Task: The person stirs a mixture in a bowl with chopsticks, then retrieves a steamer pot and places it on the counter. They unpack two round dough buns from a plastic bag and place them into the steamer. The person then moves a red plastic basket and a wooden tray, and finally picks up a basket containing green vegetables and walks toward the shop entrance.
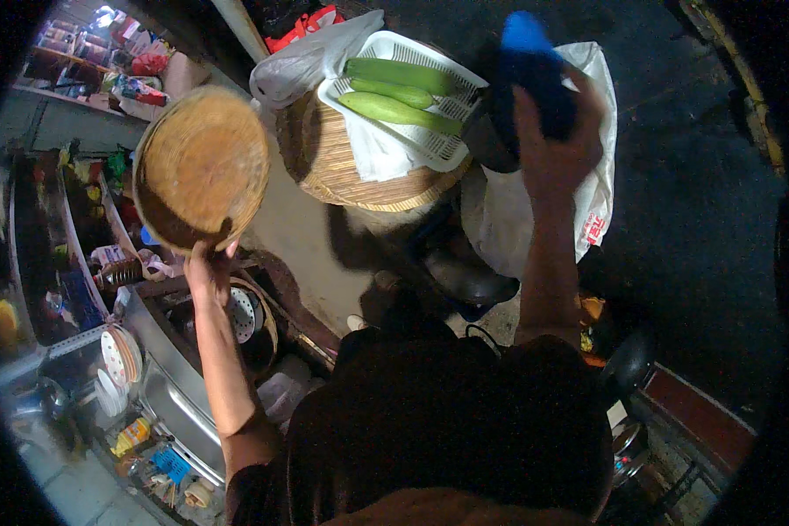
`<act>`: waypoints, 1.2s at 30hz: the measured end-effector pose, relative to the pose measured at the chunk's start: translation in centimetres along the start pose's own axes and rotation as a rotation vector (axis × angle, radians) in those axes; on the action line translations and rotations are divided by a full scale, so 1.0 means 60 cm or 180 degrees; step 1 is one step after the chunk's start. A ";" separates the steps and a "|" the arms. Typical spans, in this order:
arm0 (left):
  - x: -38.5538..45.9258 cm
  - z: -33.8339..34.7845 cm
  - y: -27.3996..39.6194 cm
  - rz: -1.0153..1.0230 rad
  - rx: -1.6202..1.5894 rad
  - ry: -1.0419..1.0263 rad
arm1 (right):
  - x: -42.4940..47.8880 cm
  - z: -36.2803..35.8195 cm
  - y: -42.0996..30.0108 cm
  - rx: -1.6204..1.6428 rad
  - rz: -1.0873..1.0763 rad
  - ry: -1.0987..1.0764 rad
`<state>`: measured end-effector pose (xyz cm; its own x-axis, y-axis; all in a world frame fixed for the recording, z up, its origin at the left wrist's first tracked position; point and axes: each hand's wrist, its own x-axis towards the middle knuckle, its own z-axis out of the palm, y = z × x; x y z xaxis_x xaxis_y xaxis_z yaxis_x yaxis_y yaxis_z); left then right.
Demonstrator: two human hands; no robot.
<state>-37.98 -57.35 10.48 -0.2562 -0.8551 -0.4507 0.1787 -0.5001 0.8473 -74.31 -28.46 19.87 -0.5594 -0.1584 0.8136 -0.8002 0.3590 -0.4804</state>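
Note:
My left hand [209, 266] grips the rim of a round woven basket [204, 158], raised at the left. At the upper right, my right hand [562, 131] is closed around a dark blue item [532, 79] with a brighter blue end; blur and shadow hide what it is. Left of that hand, a white plastic basket [460, 69] holds several long green gourds or squashes [401, 115]. The plastic basket rests on a large round wicker lid or tray [322, 161], with a piece of white plastic [381, 154] beneath its near side.
A white woven sack [506, 217] stands below my right hand. At the left is a stainless steel sink [177, 401] with stacked plates [119, 355] and a yellow bottle [131, 437] beside it. Shelves with packages [115, 256] line the left. A dark rounded pot or pan [631, 355] is at lower right.

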 end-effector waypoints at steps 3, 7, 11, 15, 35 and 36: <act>-0.032 -0.083 -0.012 0.0074 -0.0028 0.0258 | -0.008 0.096 0.084 -0.1043 -0.0627 -0.1107; -0.096 -0.156 -0.052 -0.0188 0.0042 0.0493 | -0.071 0.210 0.164 -0.2295 -0.1493 -0.1265; -0.145 -0.149 -0.088 -0.0281 -0.0192 0.0756 | -0.135 0.320 0.204 -0.0855 -0.1579 -0.2200; -0.180 -0.148 -0.098 -0.0552 -0.0199 0.0929 | -0.188 0.389 0.183 -0.1160 -0.0346 -0.3524; -0.188 -0.173 -0.158 -0.0448 -0.0253 0.0781 | -0.189 0.345 0.263 -0.2252 -0.0042 -0.3364; -0.192 -0.151 -0.147 -0.0460 -0.0185 0.0842 | -0.196 0.352 0.273 -0.1811 -0.0189 -0.3129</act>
<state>-28.00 -44.31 5.63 -0.0281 -0.7766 -0.6293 0.2144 -0.6196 0.7550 -85.40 -40.11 -4.48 -0.6517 -0.7518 0.1002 -0.7572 0.6527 -0.0272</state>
